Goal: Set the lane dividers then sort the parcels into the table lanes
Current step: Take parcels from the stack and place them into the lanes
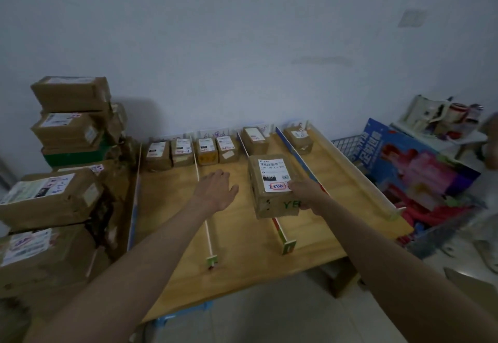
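My right hand [305, 191] grips the near right corner of a brown cardboard parcel [270, 185] with a white label, held above the third lane of the wooden table [242, 256]. My left hand [215, 189] hovers open, fingers relaxed, over the second lane, apart from the parcel. Upright dividers split the table: a white one [207, 224], a coloured one [280, 232] under the parcel, a blue-edged one [293, 154] and a rail [358, 178] at the right. Several small parcels [159, 154] [206, 150] [254, 139] [299, 135] stand at the far ends of the lanes.
A tall stack of cardboard parcels [54, 178] stands left of the table. A wire basket [347, 143] and a colourful toy box [412, 162] sit to the right. Paper lane signs [214, 133] lean against the wall behind the table.
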`<state>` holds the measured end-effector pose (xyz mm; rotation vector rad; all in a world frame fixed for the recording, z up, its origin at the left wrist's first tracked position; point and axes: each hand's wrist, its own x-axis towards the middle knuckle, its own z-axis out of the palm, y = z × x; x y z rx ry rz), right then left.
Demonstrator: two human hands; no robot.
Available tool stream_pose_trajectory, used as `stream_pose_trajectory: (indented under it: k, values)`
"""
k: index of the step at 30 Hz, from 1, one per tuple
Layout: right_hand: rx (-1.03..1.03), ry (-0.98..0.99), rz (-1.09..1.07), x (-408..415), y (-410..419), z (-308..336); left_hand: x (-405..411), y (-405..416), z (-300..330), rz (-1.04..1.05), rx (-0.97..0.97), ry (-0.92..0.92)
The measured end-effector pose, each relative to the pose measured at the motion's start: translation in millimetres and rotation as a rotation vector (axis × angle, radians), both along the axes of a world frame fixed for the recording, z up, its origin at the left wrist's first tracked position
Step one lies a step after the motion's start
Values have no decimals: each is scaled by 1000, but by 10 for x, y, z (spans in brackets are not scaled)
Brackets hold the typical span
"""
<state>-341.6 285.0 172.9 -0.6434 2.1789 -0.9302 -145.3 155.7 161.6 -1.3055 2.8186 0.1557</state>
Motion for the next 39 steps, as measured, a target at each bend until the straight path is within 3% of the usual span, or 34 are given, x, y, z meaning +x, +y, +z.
stream_pose_trajectory:
  k: [12, 39]
  values:
    - [48, 50, 114, -1183, -50, -222, -1172, 69, -231, 55, 45, -44]
    - [171, 160, 219, -3131, -1985, -963, -2854, -1804, -935, 110, 162, -87]
